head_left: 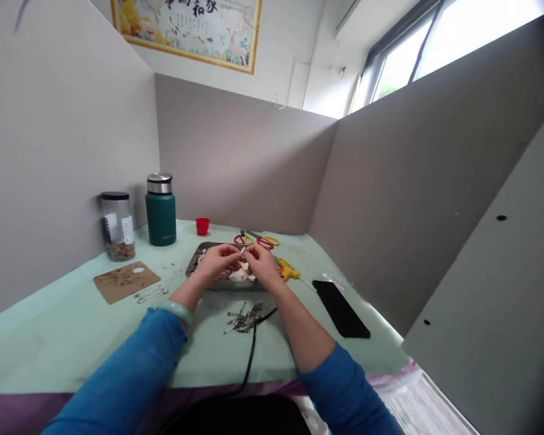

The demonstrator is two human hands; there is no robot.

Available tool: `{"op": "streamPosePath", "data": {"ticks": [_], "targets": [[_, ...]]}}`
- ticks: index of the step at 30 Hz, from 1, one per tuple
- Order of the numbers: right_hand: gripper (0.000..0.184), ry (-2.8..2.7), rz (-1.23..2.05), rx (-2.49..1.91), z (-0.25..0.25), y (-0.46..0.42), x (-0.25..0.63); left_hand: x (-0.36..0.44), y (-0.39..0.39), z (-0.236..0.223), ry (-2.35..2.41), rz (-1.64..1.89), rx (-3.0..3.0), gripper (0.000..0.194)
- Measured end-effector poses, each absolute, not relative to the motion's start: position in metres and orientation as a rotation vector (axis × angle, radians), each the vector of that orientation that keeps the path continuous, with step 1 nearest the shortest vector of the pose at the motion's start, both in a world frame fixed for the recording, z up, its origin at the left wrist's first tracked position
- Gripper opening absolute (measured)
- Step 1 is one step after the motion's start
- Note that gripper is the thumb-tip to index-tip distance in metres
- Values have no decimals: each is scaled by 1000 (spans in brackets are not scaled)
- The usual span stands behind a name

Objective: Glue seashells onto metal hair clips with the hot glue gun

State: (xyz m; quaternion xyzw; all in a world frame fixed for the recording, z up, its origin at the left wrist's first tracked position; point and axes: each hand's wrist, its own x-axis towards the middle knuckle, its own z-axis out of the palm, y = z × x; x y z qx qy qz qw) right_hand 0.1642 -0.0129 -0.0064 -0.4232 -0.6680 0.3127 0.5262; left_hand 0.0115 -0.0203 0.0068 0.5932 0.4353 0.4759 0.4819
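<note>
My left hand [221, 260] and my right hand [260, 264] meet above a metal tray [240, 286], fingertips nearly touching. Both are closed in a pinch around a tiny pale piece [243, 249], too small to name. Whitish and pinkish pieces that look like shells [238, 273] fill the tray, partly hidden by my hands. Nearer to me lies a heap of small metal clips or pins [245, 319]. Just right of my right hand rests a yellow glue gun [289, 269]; a black cord [252, 350] runs across the cloth towards me.
A green flask [161, 211], a clear jar [118, 228] and a red cup [202, 226] stand at the back left. Brown card [126, 281] and safety pins [151, 295] lie left. Scissors-like tools [263, 241] lie behind the tray, a black phone [341, 309] right. Partitions enclose the table.
</note>
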Motion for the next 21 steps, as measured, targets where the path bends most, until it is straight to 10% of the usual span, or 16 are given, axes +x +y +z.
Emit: {"op": "streamPosePath", "data": {"ticks": [21], "targets": [[16,-1421,828,-818,-9,-8,160,10,-14,3,642,1277,1244,39]]}}
